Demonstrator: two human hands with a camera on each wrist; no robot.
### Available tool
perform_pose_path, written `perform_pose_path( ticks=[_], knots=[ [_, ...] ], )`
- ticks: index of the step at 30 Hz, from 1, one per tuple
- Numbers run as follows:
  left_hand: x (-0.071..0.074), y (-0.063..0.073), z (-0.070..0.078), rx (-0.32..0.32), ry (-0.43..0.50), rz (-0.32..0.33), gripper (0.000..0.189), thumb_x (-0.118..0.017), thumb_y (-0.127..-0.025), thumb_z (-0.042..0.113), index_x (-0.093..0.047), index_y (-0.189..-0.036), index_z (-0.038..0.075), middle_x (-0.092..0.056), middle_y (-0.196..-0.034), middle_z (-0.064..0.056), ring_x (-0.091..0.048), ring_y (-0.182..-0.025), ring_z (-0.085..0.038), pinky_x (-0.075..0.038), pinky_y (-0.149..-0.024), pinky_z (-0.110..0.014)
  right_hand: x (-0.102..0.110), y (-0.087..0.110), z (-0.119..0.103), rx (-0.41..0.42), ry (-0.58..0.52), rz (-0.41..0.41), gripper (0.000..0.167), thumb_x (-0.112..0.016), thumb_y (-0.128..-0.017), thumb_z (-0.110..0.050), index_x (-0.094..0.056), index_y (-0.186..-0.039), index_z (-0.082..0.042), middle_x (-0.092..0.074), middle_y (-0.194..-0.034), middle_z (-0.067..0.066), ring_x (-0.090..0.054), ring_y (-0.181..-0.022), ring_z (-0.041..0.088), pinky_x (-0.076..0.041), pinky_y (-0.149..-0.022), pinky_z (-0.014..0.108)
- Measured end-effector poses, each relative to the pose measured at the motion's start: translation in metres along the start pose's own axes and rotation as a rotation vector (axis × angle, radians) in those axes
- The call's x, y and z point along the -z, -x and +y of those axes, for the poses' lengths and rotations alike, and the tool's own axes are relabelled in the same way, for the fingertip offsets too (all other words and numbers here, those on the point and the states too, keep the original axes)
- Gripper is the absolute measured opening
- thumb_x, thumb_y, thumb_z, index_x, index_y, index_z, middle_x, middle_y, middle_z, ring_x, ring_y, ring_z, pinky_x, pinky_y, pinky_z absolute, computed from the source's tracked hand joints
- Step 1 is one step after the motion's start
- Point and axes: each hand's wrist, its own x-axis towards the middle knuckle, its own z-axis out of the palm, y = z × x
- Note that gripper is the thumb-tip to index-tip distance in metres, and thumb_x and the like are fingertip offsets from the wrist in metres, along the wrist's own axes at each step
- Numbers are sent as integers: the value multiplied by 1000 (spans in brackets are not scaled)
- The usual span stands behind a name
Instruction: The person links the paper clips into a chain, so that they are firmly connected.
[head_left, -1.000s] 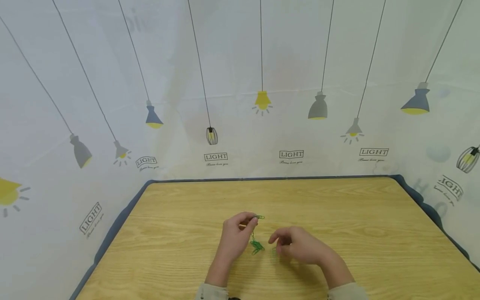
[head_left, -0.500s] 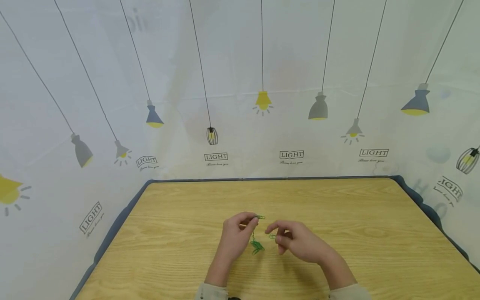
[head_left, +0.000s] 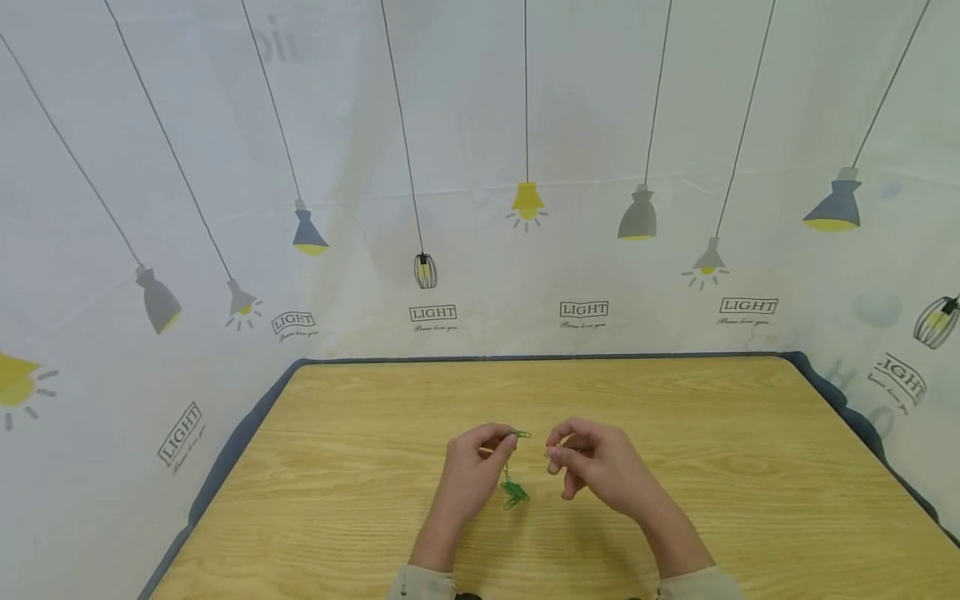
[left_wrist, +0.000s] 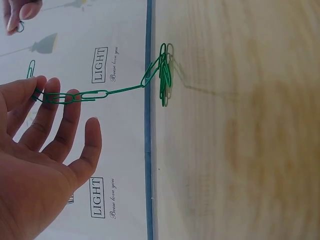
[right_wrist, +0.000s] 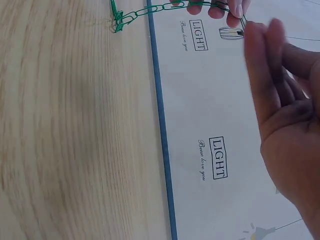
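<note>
My left hand (head_left: 472, 468) pinches a chain of linked green paper clips (left_wrist: 90, 95) close to its upper end, between thumb and fingertips. One end clip (left_wrist: 31, 69) sticks out past the fingertips. From there the chain hangs down past the other fingers, and its lower links lie bunched (head_left: 515, 493) on the table. My right hand (head_left: 603, 467) is raised to the right of the left one, a small gap between them. Thumb and index finger there pinch a single paper clip (left_wrist: 20, 26), mostly hidden by the fingers.
The wooden table (head_left: 360, 483) has a dark blue border (head_left: 247, 433) along its back and sides. Behind it hangs a white sheet (head_left: 480, 100) printed with lamps and lettering. Light sleeves (head_left: 423, 582) cover the forearms near the bottom edge.
My right hand has lifted from near the tabletop with the single paper clip, rising to the height of the left fingertips. The left hand and the chain have stayed nearly still.
</note>
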Motion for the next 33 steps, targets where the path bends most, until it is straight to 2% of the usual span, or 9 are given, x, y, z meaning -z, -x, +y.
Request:
perform_pose_path(
  ticks=[3, 8, 14, 19, 23, 33],
  knots=[
    [0, 0, -1, -13, 1, -4, 24, -64, -109, 28, -79, -117, 11, -80, -110, -13, -73, -99, -19, -61, -85, -27, -1, 0, -1, 5, 13, 63, 9, -68, -104, -10, -73, -109, -4, -74, -90, 10, -69, -61, 16, -65, -64, 37],
    [0, -1, -2, -23, -5, -10, 26, -64, -109, 29, -79, -117, 10, -79, -109, -13, -72, -101, -22, -61, -86, -30, -3, -1, -3, 37, -4, 111, 17, -70, -104, -13, -74, -114, 1, -75, -96, 14, -74, -74, 14, -66, -73, 33],
    [-1, -1, -2, -35, -12, -12, 24, -63, -109, 27, -79, -117, 10, -79, -108, -9, -73, -101, -21, -62, -88, -33, -12, -7, -7, 50, -80, 175, 19, -71, -100, -2, -72, -118, 6, -77, -99, 21, -77, -77, 13, -67, -73, 32],
    [-1, 0, -1, -23, -16, -15, 23, -63, -109, 28, -79, -118, 13, -80, -111, -6, -72, -102, -20, -62, -90, -34, -21, -11, -9, 17, -151, 250, 14, -74, -97, 2, -74, -108, 10, -79, -94, 21, -78, -74, 15, -67, -73, 33],
    [-2, 0, -1, -18, -14, -17, 22, -64, -108, 28, -79, -117, 14, -80, -111, -3, -73, -103, -19, -61, -90, -34, -28, -13, -9, -20, -191, 293, 12, -75, -96, 2, -76, -105, 9, -79, -93, 19, -78, -74, 17, -67, -73, 33],
    [-3, -1, -3, -75, -24, -10, 19, -65, -108, 24, -80, -114, 14, -81, -114, -4, -75, -103, -19, -62, -89, -33, -38, -15, -10, -64, -222, 332, 9, -76, -95, 2, -78, -102, 7, -79, -89, 16, -78, -72, 19, -67, -72, 32]
  ],
)
